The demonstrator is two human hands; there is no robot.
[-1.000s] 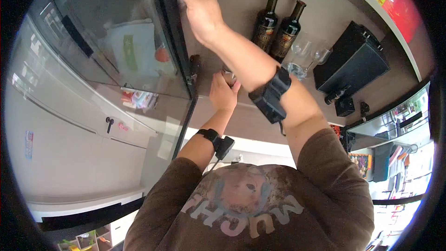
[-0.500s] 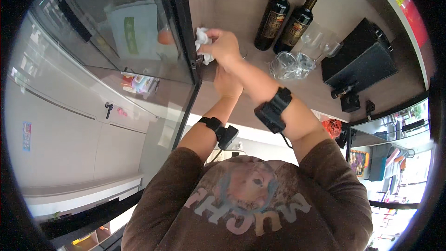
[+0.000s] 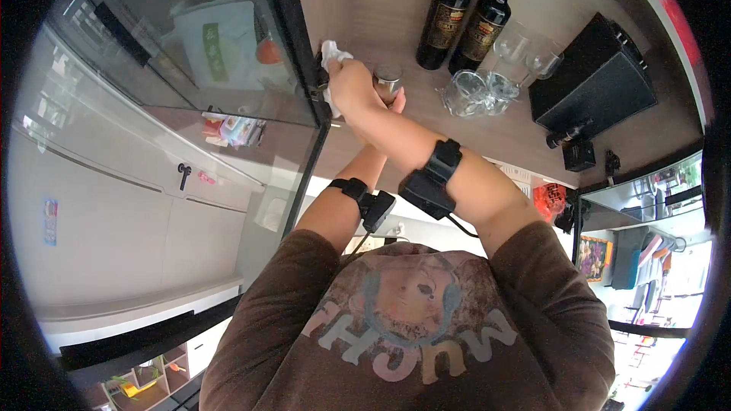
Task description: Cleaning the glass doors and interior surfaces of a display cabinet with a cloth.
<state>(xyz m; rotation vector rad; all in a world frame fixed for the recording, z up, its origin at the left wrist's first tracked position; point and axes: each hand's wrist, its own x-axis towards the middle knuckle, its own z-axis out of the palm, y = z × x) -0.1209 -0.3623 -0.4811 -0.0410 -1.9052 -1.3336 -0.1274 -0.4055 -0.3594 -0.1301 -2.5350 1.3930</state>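
My right hand [image 3: 352, 90] is closed on a crumpled white cloth or tissue [image 3: 333, 53], pressed to the shelf's left side beside the dark edge of the glass door [image 3: 301, 46]. The right forearm crosses over the left one. Under that wrist, my left hand [image 3: 399, 100] is mostly hidden; its fingertips curl at the side of a small clear glass [image 3: 387, 76] with a round rim. Two dark wine bottles [image 3: 444, 19] stand on the shelf to the right of the hands.
Right of the bottles are several clear stemmed glasses [image 3: 480, 93], a black box [image 3: 590, 80] and a small black cube [image 3: 579, 156]. A white bag [image 3: 217, 42] shows through the glass door at left. The shelf's front edge runs below my wrists.
My right hand with the white cloth has shifted slightly down and left. The small glass and my left fingertips now show to the right of the right wrist. The view has shifted slightly.
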